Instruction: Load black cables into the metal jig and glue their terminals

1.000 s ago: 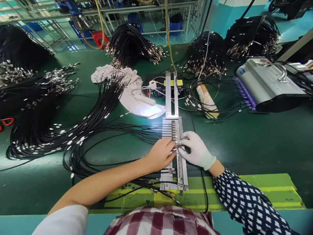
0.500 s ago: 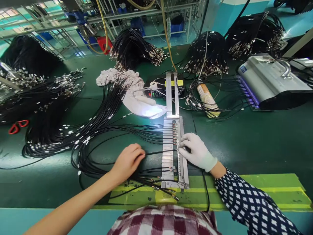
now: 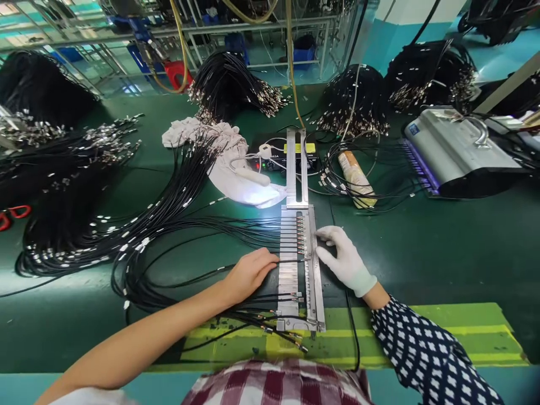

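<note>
Silver metal makes up the jig (image 3: pixel 318 304), lying lengthwise on the green table (image 3: pixel 422 242) in front of the person. Black cables (image 3: pixel 236 226) run from the left into its upper slots, their metal ends lined up at the middle channel. Just below that row, 1 separate cable (image 3: pixel 291 260) crosses the jig, with its end at the channel. The bare left hand (image 3: pixel 252 274) has thumb and fingertips closed on this cable, just beside the jig's left edge. The gloved right hand (image 3: pixel 346 264) is by the right edge, thumb and forefinger spread apart; whether its fingertips touch the metal, I cannot tell.

Behind the jig, partly covered by its upper bars, is a black box (image 3: pixel 312 163). Its readable letters include "82A" on the left and what looks like "ONG" on the right; the rest is hidden or unclear. Red and green lights glow on its front, and print on its yellow label (image 3: pixel 299 148) is illegible. The blue sticker (image 3: pixel 414 129) on the silver machine (image 3: pixel 459 152) is too small to read, as is the wrapper of the bottle (image 3: pixel 357 179). Small white tags (image 3: pixel 144 242) dot the cables at left, any writing illegible. White light falls on a cloth (image 3: pixel 228 183) nearby.
</note>
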`<state>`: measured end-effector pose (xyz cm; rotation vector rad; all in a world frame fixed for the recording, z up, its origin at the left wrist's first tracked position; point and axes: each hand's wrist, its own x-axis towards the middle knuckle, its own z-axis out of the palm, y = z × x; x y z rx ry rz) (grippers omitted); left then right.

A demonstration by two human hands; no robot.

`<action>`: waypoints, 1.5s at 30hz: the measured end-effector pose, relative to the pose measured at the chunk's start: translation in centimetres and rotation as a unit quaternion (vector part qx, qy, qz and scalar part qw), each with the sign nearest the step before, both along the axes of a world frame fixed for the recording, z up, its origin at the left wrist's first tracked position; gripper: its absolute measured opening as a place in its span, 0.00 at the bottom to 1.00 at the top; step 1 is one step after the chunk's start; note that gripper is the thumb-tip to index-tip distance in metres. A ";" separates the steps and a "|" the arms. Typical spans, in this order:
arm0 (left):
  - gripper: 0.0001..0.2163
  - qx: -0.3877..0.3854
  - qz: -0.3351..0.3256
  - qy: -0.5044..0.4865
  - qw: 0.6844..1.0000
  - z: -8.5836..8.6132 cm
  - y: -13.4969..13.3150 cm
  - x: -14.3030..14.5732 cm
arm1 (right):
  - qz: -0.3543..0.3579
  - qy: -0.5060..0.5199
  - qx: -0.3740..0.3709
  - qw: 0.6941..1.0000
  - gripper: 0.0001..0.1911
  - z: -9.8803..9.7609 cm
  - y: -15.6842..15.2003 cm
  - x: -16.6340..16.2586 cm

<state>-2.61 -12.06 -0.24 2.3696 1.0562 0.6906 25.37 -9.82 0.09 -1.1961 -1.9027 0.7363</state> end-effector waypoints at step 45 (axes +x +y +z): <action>0.03 -0.255 0.114 -0.042 0.959 2.4 -3.1 -1.0 | 0.012 0.010 -0.050 0.999 0.08 0.0 -1.6 0.0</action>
